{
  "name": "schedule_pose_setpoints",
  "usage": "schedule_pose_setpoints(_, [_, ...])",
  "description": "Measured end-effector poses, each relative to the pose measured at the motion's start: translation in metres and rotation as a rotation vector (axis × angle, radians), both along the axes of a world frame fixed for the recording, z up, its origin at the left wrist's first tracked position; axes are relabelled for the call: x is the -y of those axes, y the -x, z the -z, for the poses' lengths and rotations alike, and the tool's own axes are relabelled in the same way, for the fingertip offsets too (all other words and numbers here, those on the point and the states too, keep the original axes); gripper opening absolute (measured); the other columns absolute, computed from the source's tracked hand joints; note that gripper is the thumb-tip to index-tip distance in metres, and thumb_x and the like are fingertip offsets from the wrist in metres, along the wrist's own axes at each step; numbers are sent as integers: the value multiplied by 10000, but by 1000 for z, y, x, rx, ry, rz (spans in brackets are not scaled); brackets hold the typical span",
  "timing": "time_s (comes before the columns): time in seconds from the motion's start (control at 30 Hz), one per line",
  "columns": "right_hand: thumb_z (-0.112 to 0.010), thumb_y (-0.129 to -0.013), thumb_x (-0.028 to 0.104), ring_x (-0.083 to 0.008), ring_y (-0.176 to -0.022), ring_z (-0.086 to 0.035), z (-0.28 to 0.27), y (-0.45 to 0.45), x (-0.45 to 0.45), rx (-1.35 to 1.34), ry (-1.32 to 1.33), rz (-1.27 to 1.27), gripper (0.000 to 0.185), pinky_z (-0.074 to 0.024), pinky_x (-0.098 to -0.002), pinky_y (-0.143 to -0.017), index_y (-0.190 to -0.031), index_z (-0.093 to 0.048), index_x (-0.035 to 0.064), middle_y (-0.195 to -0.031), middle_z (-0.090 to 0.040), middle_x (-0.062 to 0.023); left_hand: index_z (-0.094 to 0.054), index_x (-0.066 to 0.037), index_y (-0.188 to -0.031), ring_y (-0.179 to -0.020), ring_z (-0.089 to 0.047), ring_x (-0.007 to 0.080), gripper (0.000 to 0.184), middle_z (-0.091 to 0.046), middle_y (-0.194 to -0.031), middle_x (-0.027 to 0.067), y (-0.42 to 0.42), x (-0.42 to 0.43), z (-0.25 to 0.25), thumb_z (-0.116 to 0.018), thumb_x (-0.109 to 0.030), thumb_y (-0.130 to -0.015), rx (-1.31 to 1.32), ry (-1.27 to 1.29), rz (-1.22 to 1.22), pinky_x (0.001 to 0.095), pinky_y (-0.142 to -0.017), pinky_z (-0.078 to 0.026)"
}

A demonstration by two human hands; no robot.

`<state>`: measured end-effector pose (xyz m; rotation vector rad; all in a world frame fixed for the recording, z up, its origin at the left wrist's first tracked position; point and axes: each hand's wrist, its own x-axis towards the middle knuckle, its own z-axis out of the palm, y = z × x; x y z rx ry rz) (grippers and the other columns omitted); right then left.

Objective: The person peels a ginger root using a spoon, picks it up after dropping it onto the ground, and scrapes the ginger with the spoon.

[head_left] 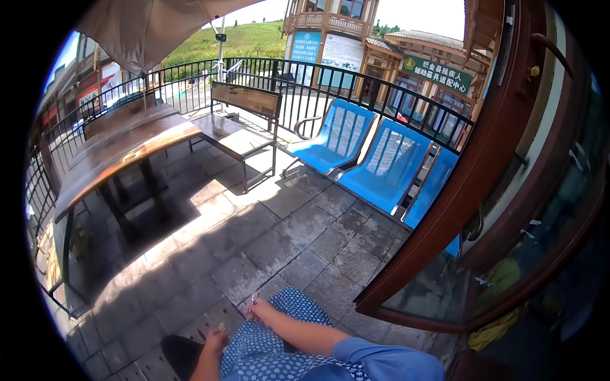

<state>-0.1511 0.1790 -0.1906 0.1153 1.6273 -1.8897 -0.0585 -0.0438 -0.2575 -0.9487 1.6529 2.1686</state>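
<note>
My right hand (259, 310) is closed in front of the blue patterned apron (298, 305). A small, thin, shiny object (254, 297) sticks up from its fingers, too small to name. Lower and to the left, my left hand (216, 341) is curled beside the apron's edge. At its fingertips shows a tiny pale yellowish thing (222, 327) whose kind I cannot make out. The hands are apart from each other, both above the grey paving (279, 241).
An open wood-framed glass door (438, 235) stands close on the right. Blue metal seats (387, 162) line a black railing (254, 66). At left are a long wooden table (121, 143) and a wooden bench (235, 133), with a brown parasol (140, 28) overhead.
</note>
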Motion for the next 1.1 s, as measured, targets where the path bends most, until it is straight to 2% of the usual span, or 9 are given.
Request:
schedule_pose_setpoints(0.13, [-499, -847, 232, -90, -544, -505, -6, 1, 1, -9, -39, -39, 156, -351, -229, -437, -861, -543, 84, -748, -606, -26, -530, 53, -873, -579, -540, 189, 220, -552, -714, 104, -2, 6, 17, -613, -53, -699, -35, 36, 73, 299, -499, -439])
schedule_pose_setpoints(0.23, [-494, -850, 219, -94, -548, -506, -5, 5, 0, 23, -112, -102, 159, -359, -234, -446, -845, -555, 72, -751, -613, -34, -552, 52, -846, -573, -542, 176, 190, -562, -711, 101, -5, -3, -14, -607, -54, -699, 20, 115, 89, 293, -489, -439])
schedule_pose_setpoints(0.43, [-478, -858, 201, -106, -570, -505, 3, 5, 4, 40, -173, -92, 153, -367, -239, -471, -855, -552, 67, -822, -635, -63, -594, 63, -835, -625, -581, 194, 206, -584, -729, 108, -6, 3, 18, -594, -67, -675, 78, 95, 55, 290, -517, -447])
schedule_pose_setpoints(0.53, [-481, -857, 200, -93, -580, -507, 5, 6, 5, 88, -184, -73, 171, -365, -228, -494, -938, -530, 58, -836, -633, -53, -610, 38, -821, -618, -568, 171, 205, -587, -717, 81, -7, -8, -21, -601, -111, -680, 56, 141, 105, 289, -539, -441])
schedule_pose_setpoints(0.67, [-485, -854, 199, -83, -586, -508, 5, 6, 6, 85, -224, -180, 187, -363, -229, -494, -971, -527, 59, -826, -631, -44, -612, 40, -813, -612, -554, 154, 214, -581, -697, 74, -4, -1, 9, -605, -133, -687, 46, 143, 160, 285, -528, -424])
schedule_pose_setpoints(0.8, [-486, -857, 177, -75, -529, -512, 4, 6, 11, 114, -220, -113, 201, -344, -200, -431, -993, -523, 34, -809, -625, -61, -602, 35, -821, -623, -560, 165, 198, -585, -720, 86, -3, 1, 13, -605, -122, -700, 66, 77, 110, 294, -531, -435])
schedule_pose_setpoints(0.97, [-476, -866, 164, -86, -547, -515, 3, 6, 12, 163, -228, -139, 205, -365, -213, -456, -1022, -504, 34, -834, -626, -64, -575, 23, -892, -711, -579, 183, 215, -588, -804, 96, -5, -5, -23, -605, -115, -730, 95, -80, -19, 309, -621, -473])
schedule_pose_setpoints(1.03, [-471, -868, 160, -90, -553, -512, 9, 8, 13, 186, -221, -127, 186, -372, -217, -467, -1014, -499, 48, -851, -627, -71, -568, 4, -901, -734, -579, 186, 218, -586, -797, 85, -3, 1, 1, -611, -134, -738, 68, -92, 4, 318, -668, -480])
schedule_pose_setpoints(1.1, [-476, -866, 146, -99, -558, -524, 0, 7, 15, 201, -202, -116, 150, -383, -212, -478, -974, -473, 41, -839, -622, -96, -557, -7, -930, -736, -575, 191, 229, -577, -812, 84, -2, 0, -12, -608, -144, -754, 98, -226, -63, 329, -681, -480])
